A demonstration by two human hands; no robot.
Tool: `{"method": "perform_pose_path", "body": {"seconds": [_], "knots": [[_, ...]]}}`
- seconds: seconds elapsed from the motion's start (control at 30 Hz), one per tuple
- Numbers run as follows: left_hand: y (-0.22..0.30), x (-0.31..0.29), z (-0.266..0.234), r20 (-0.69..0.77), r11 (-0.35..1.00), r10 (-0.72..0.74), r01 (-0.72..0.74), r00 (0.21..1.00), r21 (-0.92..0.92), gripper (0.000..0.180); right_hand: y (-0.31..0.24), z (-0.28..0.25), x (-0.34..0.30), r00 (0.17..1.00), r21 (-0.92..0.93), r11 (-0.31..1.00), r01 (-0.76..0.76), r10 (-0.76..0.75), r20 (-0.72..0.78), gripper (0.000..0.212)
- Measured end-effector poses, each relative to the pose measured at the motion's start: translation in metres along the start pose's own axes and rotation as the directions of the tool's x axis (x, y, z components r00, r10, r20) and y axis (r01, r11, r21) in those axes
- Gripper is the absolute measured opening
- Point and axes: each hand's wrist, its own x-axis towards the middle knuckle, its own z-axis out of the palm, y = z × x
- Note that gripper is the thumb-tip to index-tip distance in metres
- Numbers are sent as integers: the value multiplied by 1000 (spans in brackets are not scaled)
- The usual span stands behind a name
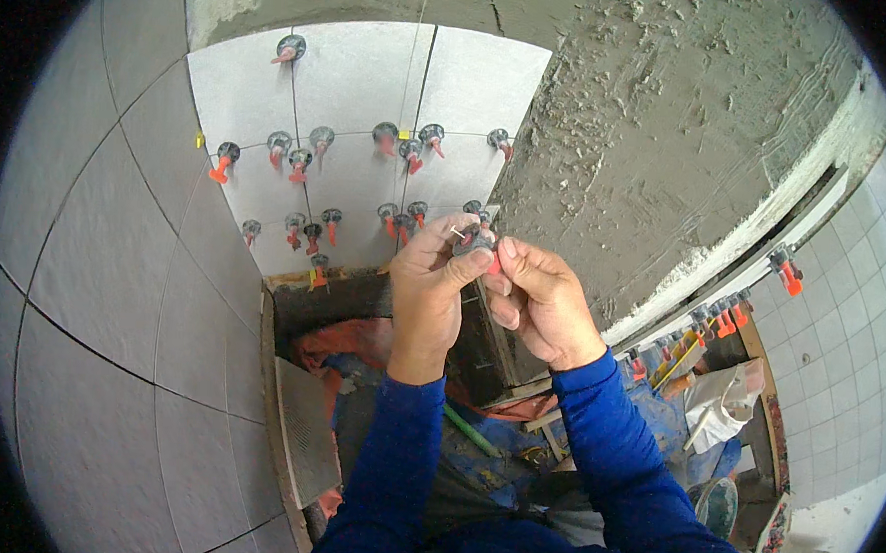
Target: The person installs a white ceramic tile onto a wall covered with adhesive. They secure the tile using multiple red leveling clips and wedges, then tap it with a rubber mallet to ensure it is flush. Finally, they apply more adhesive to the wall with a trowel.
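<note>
Both hands meet in front of the wall around a tile leveler (477,242) with a dark round base and a red handle. My left hand (428,301) pinches the dark base, and a thin pale pin sticks out beside its fingertips. On the other side, the fingers of my right hand (554,304) are closed on the red handle. Behind them are light grey wall tiles (358,82), with several similar levelers (410,153) set along their joints. Some levelers just behind my fingers are partly hidden.
Large grey tiles (95,228) cover the left wall. Rough wet-looking cement (651,137) lies right of the light tiles. More levelers (728,317) line a ledge at right. Below are a leaning tile (304,434), a green tube (471,433), a white bag (722,401) and blue sheeting.
</note>
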Motion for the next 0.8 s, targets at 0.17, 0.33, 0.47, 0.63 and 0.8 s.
{"method": "perform_pose_path", "body": {"seconds": [0.17, 0.33, 0.47, 0.63, 0.8], "knots": [[5, 43, 6, -56, 1000, -17, 17, 998, -4, 47, -17, 11, 20, 960, -408, 870, 279, -269, 82, 29], [16, 85, 9, -114, 965, 130, -100, 985, 242, 47, -53, 33, 107, 772, -624, 595, 507, -636, 20, 26], [19, 71, -9, -192, 974, 102, -59, 976, 217, 33, -66, 39, 165, 775, -621, 615, 486, -631, -19, 24], [10, 70, -24, -199, 987, 70, -39, 977, 158, 27, -61, 42, 182, 736, -654, 576, 490, -676, -45, 25], [10, 68, -28, -105, 984, 35, -16, 994, 177, 27, -57, 44, 178, 683, -753, 487, 442, -727, -69, 27]]}}
